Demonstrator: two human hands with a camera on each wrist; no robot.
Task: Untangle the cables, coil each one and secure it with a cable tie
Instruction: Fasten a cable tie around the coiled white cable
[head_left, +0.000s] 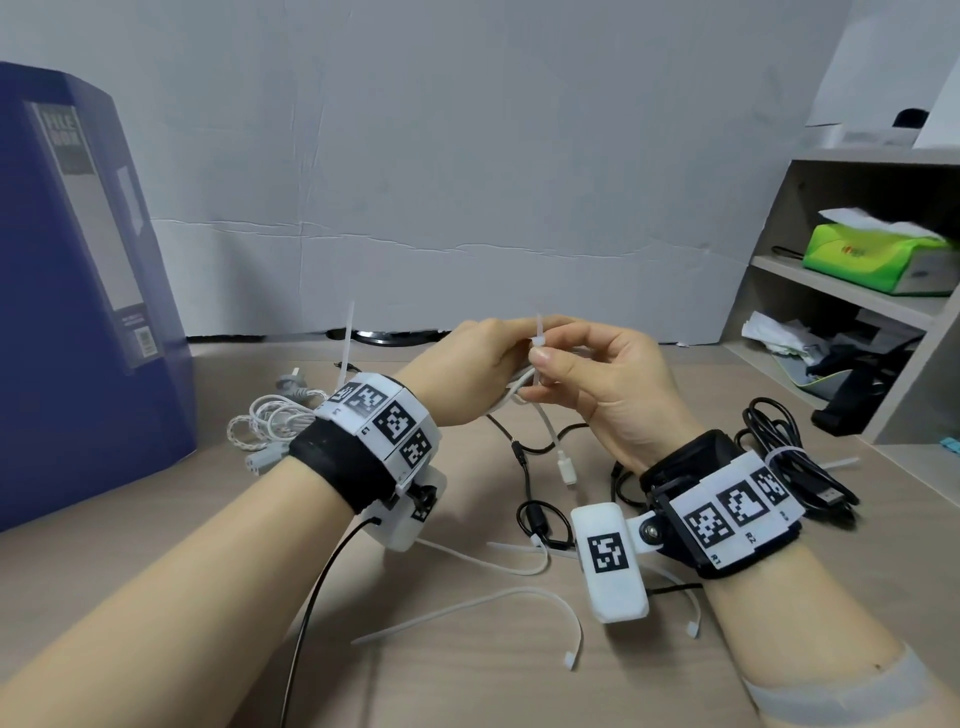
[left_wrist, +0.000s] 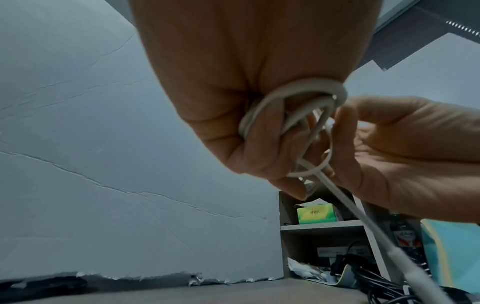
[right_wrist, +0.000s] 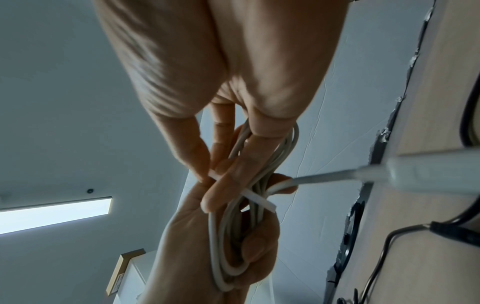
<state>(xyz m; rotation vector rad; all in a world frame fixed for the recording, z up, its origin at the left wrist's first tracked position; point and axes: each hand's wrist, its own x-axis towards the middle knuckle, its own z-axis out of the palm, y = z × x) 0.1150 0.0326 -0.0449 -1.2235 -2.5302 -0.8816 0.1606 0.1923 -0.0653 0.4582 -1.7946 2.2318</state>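
Observation:
Above the desk my left hand (head_left: 485, 356) grips a small coiled white cable (head_left: 511, 391). Its plug end (head_left: 567, 470) hangs down toward the desk. A white cable tie (head_left: 538, 340) is looped round the coil, its tail sticking up. My right hand (head_left: 553, 366) pinches that tie between thumb and fingers. In the left wrist view the tie loop (left_wrist: 330, 151) circles the coil (left_wrist: 262, 107) by my right hand (left_wrist: 402, 154). In the right wrist view the tie (right_wrist: 257, 198) crosses the coil (right_wrist: 226, 246), which my left hand (right_wrist: 197, 236) holds.
A blue file box (head_left: 78, 312) stands at the left, with a tied white cable bundle (head_left: 270, 415) beside it. A tied black bundle (head_left: 789, 457) lies at the right, a loose black cable (head_left: 535, 514) and several loose ties (head_left: 493, 603) in the middle. A shelf (head_left: 831, 291) holds a green tissue pack (head_left: 878, 254).

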